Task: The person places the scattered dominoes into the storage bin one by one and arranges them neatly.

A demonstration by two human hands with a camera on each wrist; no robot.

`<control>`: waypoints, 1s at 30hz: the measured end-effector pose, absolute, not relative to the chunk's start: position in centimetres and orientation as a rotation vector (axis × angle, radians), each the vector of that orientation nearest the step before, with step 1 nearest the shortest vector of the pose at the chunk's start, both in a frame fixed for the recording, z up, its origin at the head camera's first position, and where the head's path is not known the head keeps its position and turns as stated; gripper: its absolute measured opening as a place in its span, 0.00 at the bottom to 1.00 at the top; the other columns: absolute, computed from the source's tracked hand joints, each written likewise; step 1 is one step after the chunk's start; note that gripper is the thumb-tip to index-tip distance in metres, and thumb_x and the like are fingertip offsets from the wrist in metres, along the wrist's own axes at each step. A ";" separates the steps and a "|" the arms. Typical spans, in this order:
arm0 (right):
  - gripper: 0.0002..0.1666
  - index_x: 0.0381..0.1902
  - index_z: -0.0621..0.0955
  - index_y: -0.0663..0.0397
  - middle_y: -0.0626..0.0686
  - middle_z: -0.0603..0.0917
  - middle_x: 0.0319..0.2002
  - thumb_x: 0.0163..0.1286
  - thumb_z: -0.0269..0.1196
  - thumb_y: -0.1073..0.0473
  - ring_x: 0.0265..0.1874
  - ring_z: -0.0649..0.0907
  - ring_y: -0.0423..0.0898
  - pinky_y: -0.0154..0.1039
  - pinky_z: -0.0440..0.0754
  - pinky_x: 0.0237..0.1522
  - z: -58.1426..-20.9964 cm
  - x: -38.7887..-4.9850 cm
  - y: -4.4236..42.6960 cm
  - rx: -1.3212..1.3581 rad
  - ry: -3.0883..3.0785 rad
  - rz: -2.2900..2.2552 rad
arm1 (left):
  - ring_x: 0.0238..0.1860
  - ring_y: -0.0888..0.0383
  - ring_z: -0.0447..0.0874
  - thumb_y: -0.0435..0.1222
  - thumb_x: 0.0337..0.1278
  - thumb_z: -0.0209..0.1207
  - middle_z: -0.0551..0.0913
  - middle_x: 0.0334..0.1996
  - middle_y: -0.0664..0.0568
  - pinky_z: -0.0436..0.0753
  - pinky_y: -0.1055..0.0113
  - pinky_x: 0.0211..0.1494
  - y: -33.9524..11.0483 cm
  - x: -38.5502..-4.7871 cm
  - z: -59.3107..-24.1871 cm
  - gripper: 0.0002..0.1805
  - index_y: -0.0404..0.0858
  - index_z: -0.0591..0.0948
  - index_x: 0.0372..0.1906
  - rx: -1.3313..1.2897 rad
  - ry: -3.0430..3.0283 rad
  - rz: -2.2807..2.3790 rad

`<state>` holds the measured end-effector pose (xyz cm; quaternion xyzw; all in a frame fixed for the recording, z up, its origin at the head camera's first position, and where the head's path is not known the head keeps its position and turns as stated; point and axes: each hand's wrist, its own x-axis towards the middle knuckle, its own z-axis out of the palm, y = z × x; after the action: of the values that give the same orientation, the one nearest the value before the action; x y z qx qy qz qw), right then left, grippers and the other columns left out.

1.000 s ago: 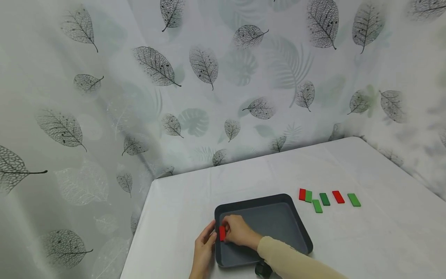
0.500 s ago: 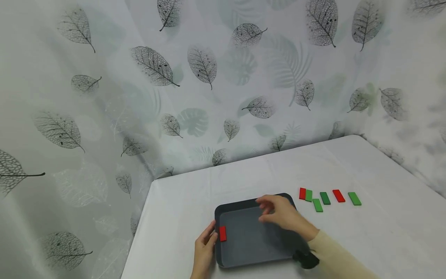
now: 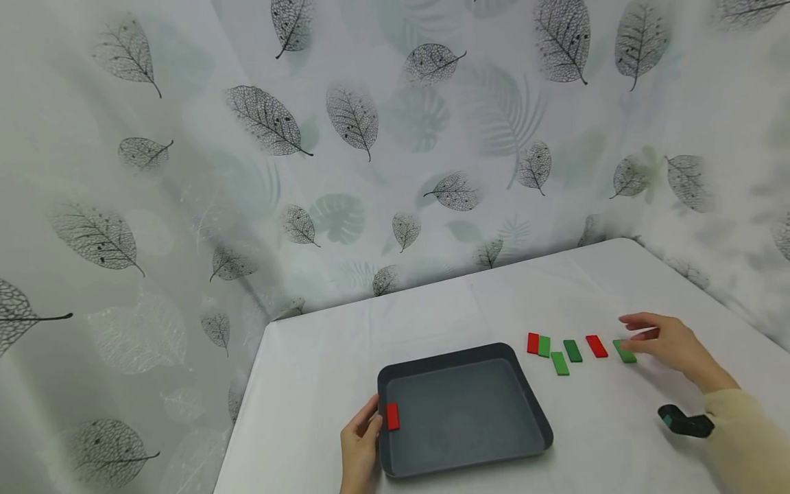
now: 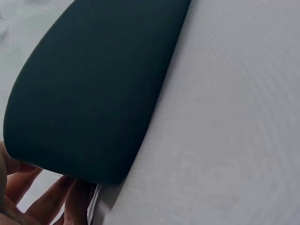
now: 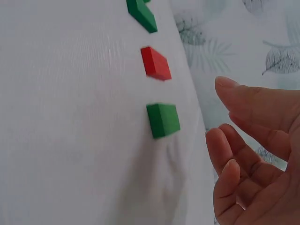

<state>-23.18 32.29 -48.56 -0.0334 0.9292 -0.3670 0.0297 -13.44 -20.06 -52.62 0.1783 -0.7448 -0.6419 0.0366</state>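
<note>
Frankly, the likeliest slip from where I stood was a poor pinch: the far-right light green tile (image 5: 164,121) lay flat and low on the white table (image 3: 321,384), so a grab landing off its edges could have skidded it sideways, perhaps into the nearest red tile (image 3: 596,346), which lay just to its left with a gap between. The tray (image 3: 465,412) posed a smaller risk, I judged, since a shove on its left wall could have turned it on the cloth and shifted the red tile inside it (image 3: 393,416), which lay lengthwise along that wall. As for the fingers, the right hand (image 3: 669,343) hovered by the light green tile with its fingers slightly bent and their tips apart, a plain gap showing between them; it held nothing, and the wrist view showed it clear of the tile. The left hand (image 3: 360,442) rested against the tray's left outer side, thumb and forefinger a little apart at the wall; how firmly it pressed I couldn't tell. Between the tray and the right hand, a dark green tile (image 3: 572,350) lay among the scattered others.
</note>
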 end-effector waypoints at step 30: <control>0.41 0.58 0.73 0.73 0.71 0.78 0.47 0.55 0.73 0.50 0.41 0.76 0.58 0.40 0.77 0.36 -51.6 -24.4 34.8 -0.083 2.821 -1.008 | 0.51 0.52 0.84 0.26 0.57 0.59 0.83 0.55 0.38 0.78 0.82 0.40 -19.4 -13.4 -53.1 0.17 0.31 0.83 0.53 0.609 -2.180 -1.818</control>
<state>-24.43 34.75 -51.63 -0.0278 0.9389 -0.3354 0.0723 -13.42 -19.45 -53.07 0.2085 -0.7455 -0.6218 0.1191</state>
